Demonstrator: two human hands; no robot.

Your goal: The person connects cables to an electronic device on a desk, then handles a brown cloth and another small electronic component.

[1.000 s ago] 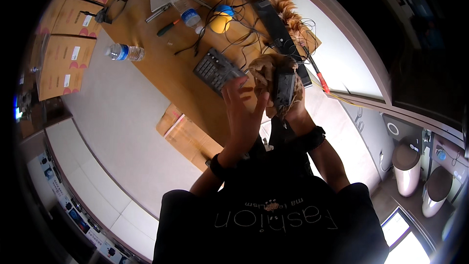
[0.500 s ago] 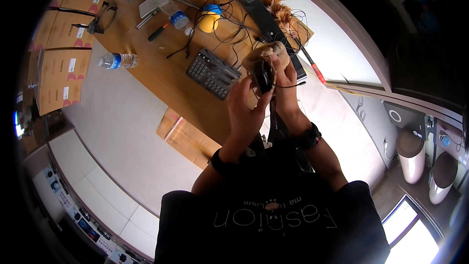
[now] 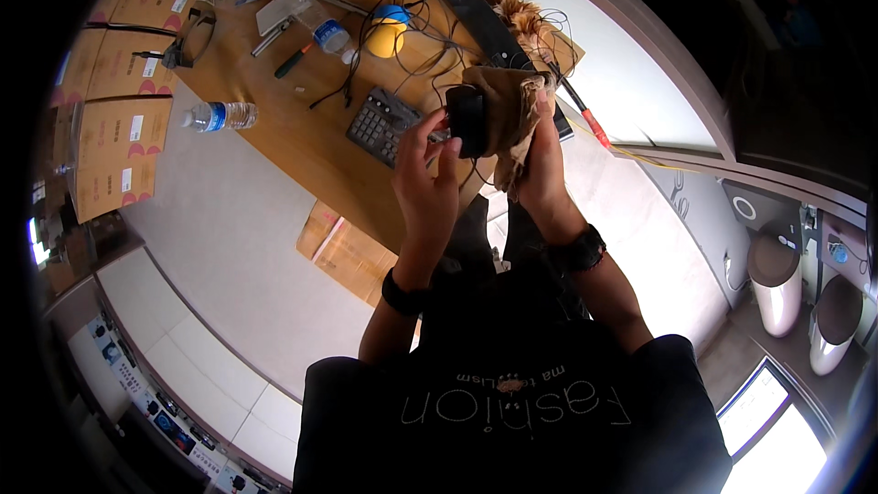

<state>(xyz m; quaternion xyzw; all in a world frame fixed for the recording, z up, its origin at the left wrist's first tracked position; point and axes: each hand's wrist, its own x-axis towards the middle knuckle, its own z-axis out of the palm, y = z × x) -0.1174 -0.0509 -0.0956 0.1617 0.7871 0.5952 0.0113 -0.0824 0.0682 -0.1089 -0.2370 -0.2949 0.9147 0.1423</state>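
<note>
Over the near right part of the table I hold a flat black rectangular device [image 3: 467, 121] against a crumpled brown cloth [image 3: 510, 110]. Its exact kind does not show. My left hand [image 3: 427, 178] pinches the device's left edge between thumb and fingers. Gathered folds of the cloth are gripped in my right hand [image 3: 545, 169], which sits to the right of the device. A thin dark cable hangs below the device. Behind my left hand lies a dark grey keypad unit [image 3: 380, 128] with rows of buttons, partly covered by the hand.
Tangled black cables [image 3: 430, 27] surround a yellow ball [image 3: 385, 39] on the wooden table [image 3: 265, 119]. A water bottle [image 3: 331, 37] and a screwdriver [image 3: 293, 62] lie nearby. Another bottle [image 3: 219, 116] is at the table's left edge. Cardboard boxes [image 3: 123, 142] are stacked at left.
The device has swung left out from the cloth, its dark face now showing. My left hand has shifted left with it. The cloth is turned and more spread in my right hand.
</note>
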